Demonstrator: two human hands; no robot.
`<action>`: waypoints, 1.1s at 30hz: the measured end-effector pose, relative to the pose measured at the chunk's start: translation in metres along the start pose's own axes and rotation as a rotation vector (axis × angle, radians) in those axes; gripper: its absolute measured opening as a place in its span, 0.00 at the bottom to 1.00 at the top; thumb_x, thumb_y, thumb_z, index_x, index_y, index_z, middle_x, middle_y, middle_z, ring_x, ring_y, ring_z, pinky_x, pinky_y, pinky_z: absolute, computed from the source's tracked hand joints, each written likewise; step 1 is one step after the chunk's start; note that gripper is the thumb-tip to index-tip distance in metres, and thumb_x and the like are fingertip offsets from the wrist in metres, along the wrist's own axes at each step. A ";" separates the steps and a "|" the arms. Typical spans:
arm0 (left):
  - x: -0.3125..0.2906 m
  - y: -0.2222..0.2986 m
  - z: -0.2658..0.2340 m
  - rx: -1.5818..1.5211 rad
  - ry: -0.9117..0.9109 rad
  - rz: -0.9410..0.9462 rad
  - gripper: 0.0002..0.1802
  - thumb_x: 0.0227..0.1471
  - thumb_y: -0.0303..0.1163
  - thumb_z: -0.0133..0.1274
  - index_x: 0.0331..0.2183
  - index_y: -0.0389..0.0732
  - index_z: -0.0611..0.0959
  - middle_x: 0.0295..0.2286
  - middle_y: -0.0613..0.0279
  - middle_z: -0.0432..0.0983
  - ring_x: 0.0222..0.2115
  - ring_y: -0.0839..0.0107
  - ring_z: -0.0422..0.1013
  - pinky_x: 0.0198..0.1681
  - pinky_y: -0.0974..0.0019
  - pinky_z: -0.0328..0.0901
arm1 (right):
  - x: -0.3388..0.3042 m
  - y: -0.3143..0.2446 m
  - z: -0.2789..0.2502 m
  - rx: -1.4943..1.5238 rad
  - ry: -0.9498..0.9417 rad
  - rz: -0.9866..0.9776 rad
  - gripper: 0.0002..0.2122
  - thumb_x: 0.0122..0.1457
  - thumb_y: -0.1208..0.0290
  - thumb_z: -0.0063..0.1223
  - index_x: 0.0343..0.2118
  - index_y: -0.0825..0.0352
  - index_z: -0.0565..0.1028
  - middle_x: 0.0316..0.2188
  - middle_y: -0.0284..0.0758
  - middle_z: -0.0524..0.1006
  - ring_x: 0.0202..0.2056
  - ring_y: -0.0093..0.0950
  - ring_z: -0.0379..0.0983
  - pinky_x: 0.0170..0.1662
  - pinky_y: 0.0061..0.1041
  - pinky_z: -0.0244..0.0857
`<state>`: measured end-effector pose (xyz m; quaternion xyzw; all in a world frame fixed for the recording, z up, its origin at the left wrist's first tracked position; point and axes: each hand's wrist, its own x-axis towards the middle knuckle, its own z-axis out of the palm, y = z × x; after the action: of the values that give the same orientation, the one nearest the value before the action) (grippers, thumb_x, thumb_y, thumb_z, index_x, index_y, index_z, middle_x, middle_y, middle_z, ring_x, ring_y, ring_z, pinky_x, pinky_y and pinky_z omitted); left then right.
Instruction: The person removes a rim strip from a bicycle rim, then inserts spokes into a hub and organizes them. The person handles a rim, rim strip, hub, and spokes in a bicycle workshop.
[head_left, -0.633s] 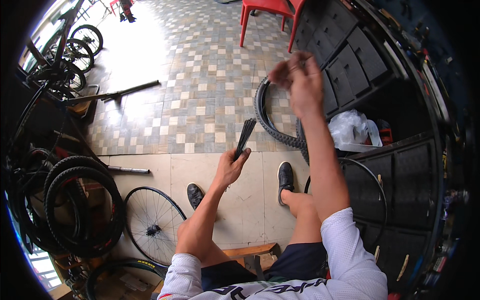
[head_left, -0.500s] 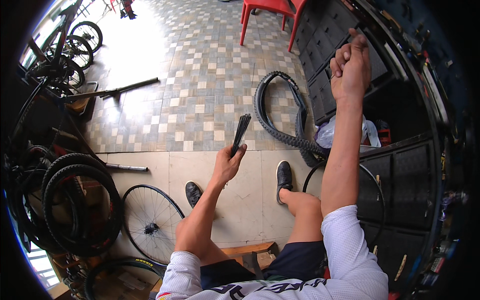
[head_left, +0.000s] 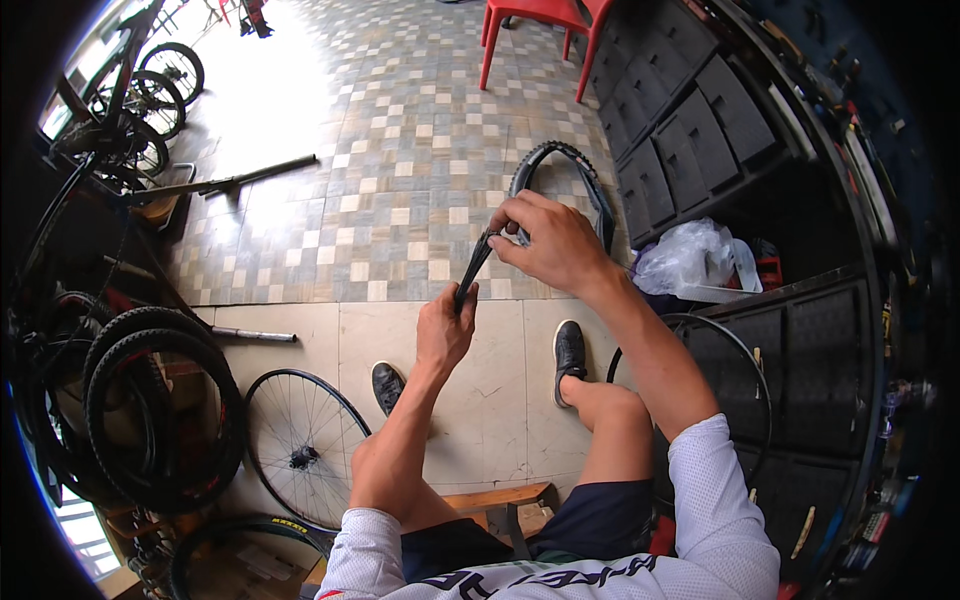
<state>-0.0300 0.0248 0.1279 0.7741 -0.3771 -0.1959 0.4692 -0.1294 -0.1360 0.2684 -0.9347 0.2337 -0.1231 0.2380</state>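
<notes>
A bundle of thin black rods (head_left: 474, 270) is held upright, a little tilted to the right, by the left hand (head_left: 446, 328), whose fingers are closed around its lower part. The bundle is placed in the air between the two hands, above the floor (head_left: 400, 240). Its upper end is met by the fingertips of the right hand (head_left: 548, 240), which are bent toward the thumb with a small gap; whether any rod is gripped there cannot be told. Behind the right hand a black tire (head_left: 553, 148) is seen, partly covered, and a spoked wheel (head_left: 303, 457) is seen beside the left leg
</notes>
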 end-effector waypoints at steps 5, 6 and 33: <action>0.003 -0.001 -0.001 0.014 -0.020 0.014 0.22 0.62 0.42 0.55 0.24 0.35 0.72 0.15 0.42 0.69 0.18 0.41 0.68 0.23 0.49 0.61 | 0.006 -0.002 -0.008 0.096 -0.055 0.115 0.08 0.53 0.70 0.62 0.34 0.67 0.79 0.29 0.36 0.80 0.31 0.29 0.78 0.38 0.29 0.71; 0.002 0.001 -0.002 0.016 -0.026 0.018 0.22 0.62 0.42 0.55 0.24 0.35 0.72 0.15 0.42 0.69 0.18 0.41 0.68 0.23 0.49 0.61 | 0.008 -0.003 -0.010 0.117 -0.102 0.174 0.08 0.53 0.70 0.62 0.33 0.68 0.79 0.29 0.36 0.80 0.31 0.28 0.78 0.38 0.29 0.71; 0.008 0.000 -0.010 -1.016 -0.611 -0.308 0.24 0.67 0.39 0.50 0.20 0.51 0.63 0.13 0.81 0.50 0.12 0.87 0.46 0.15 0.74 0.41 | 0.030 0.009 -0.028 0.513 0.087 -0.044 0.08 0.63 0.62 0.60 0.39 0.60 0.79 0.20 0.21 0.67 0.22 0.14 0.58 0.27 0.18 0.55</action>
<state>-0.0179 0.0243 0.1333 0.4079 -0.2380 -0.6299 0.6166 -0.1168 -0.1688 0.2913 -0.8426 0.1843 -0.2236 0.4540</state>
